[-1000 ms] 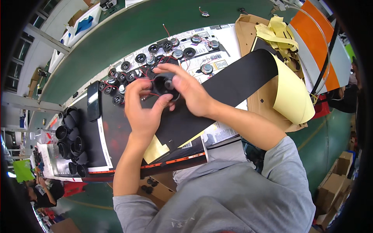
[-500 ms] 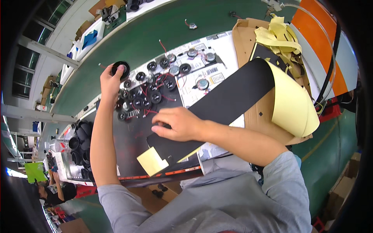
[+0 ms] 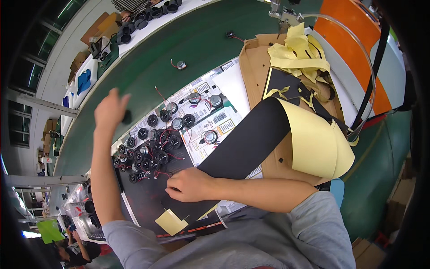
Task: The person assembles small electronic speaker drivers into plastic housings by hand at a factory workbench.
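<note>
One cardboard tray (image 3: 254,67), beyond right hand (image 3: 191,184) (fingers curled, grasp unclear), is holding yellow scraps (image 3: 298,63); black sheet (image 3: 251,143) lying between; left hand (image 3: 110,110) hovering, fingers splayed, beside blurred dark object (image 3: 127,117).

The room is bright, and the white paper (image 3: 229,87) and the yellow sheet (image 3: 313,143) look the brightest on the work spot. Low on the left, a white glare (image 3: 31,234) is too bright to see into. The left hand (image 3: 110,111) is smeary, and so is the dark smudge (image 3: 127,118) beside it, but the right hand (image 3: 192,184) looks clear. The green table (image 3: 148,76) bends like a bow. All the corners are black, and the floor (image 3: 374,179) on the right is dim.
</note>
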